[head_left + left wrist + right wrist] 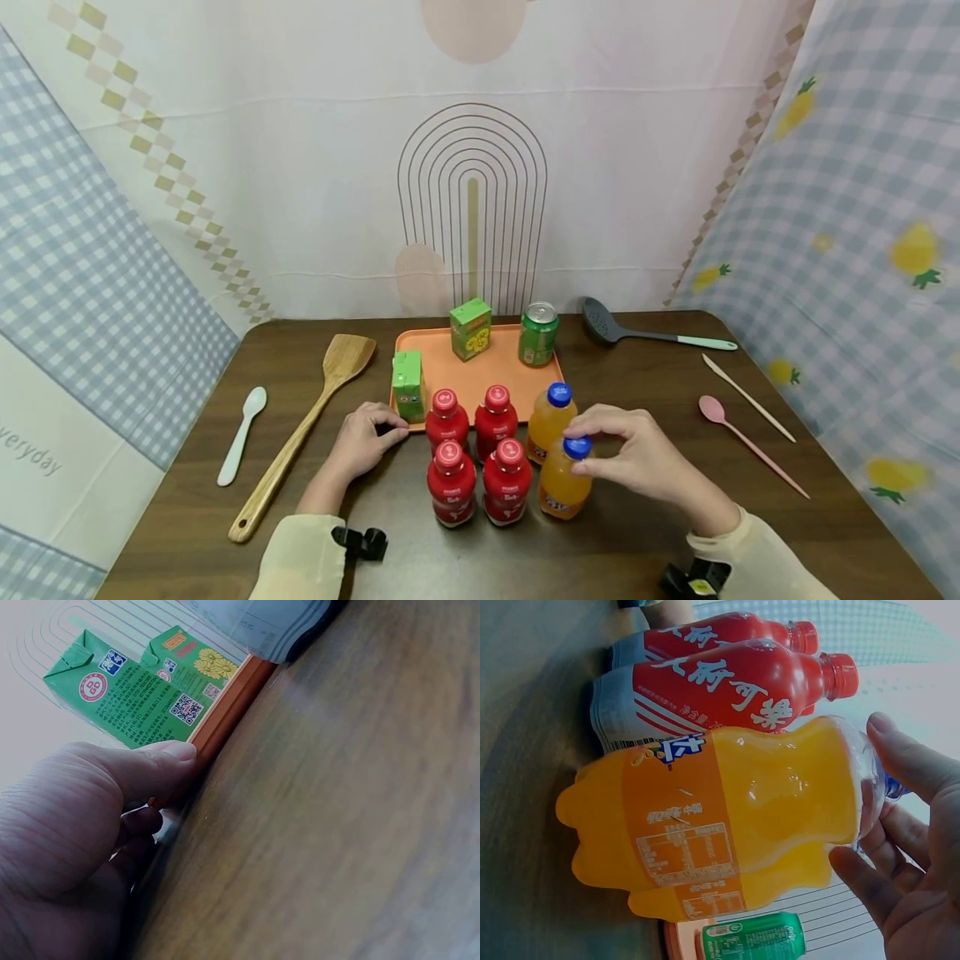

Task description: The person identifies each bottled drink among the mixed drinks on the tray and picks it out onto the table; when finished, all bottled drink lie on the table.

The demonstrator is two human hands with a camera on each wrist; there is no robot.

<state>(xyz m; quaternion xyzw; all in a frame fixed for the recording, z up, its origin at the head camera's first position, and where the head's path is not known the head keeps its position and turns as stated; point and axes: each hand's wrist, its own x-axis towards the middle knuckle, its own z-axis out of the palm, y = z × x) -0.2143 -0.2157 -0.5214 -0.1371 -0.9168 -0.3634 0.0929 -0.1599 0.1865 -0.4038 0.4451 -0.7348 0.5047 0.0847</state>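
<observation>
My left hand [362, 440] grips the front left corner of an orange tray [444, 371], thumb on the rim and fingers curled below it. On the tray stand two green juice boxes [408, 385] [471, 328] and a green can [538, 335]. At the right, my right hand [634, 450] holds an orange soda bottle [564, 487] around its neck, just below the blue cap, thumb and fingers on opposite sides. A second orange soda bottle [549, 417] is right behind it. Several red cola bottles [452, 487] stand upright to their left, before the tray.
At the left lie a wooden spatula [296, 433] and a white spoon [243, 433]. A dark skimmer [637, 332], a thin pale stick-like utensil [746, 396] and a pink spoon [750, 442] lie at the right. Behind the table [637, 550] hangs a patterned cloth [322, 167].
</observation>
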